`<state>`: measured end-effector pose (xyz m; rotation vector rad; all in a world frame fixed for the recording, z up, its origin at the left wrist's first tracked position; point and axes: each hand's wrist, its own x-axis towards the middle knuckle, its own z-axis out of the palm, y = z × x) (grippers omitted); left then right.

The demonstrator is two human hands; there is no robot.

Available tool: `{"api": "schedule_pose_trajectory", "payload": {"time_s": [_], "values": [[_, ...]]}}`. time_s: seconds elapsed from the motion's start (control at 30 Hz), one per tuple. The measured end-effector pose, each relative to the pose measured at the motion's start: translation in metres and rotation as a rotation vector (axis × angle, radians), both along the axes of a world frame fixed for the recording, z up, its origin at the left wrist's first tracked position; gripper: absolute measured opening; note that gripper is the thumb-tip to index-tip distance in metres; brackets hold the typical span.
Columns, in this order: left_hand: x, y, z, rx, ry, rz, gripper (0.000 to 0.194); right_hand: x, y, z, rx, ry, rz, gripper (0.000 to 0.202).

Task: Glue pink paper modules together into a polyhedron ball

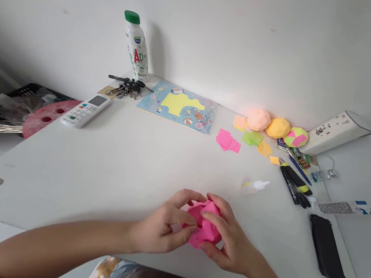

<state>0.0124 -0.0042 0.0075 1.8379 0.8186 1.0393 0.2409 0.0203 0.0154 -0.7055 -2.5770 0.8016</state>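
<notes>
Near the front edge of the white table, a pink faceted paper ball (211, 233) sits between my two hands, with an opening on its upper side. My left hand (170, 225) pinches at the edge of that opening with thumb and forefinger. Curled round the ball's right side, my right hand (230, 238) grips it, one finger resting at the opening. Just beyond lies a small clear glue bottle (259, 185) with a white tip. Farther off are a stack of pink paper pieces (227, 140) and some green paper pieces (252, 138).
Three finished faceted balls, peach (258, 120), orange (278, 127) and green-pink (296, 137), stand by the wall. Pens and a cutter (296, 178) and a black pouch (327, 248) lie right. Leftward are a remote (86, 110), keys (130, 87), a bottle (138, 49) and a blue sheet (152, 104).
</notes>
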Motion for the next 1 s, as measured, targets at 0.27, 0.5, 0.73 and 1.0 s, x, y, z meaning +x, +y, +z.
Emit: {"api": "schedule_pose_trajectory", "payload": {"time_s": [0.27,0.5,0.73,1.0], "values": [[0.0036,-0.0088,0.0000,0.028,-0.023,0.084,0.025,-0.0026,-0.0003,0.0024,0.017,0.006,-0.010,0.045],[0.0050,-0.0109,0.0008,0.073,-0.042,0.118,0.025,-0.0030,-0.0018,0.0008,0.022,0.009,-0.022,0.046],[0.0048,-0.0106,-0.0009,0.058,-0.054,0.098,0.024,-0.0016,-0.0020,-0.0007,0.002,0.003,-0.011,0.048],[0.0026,-0.0086,0.0004,0.045,-0.043,0.051,0.025,-0.0018,-0.0009,0.0005,0.005,0.020,-0.002,0.051]]}}
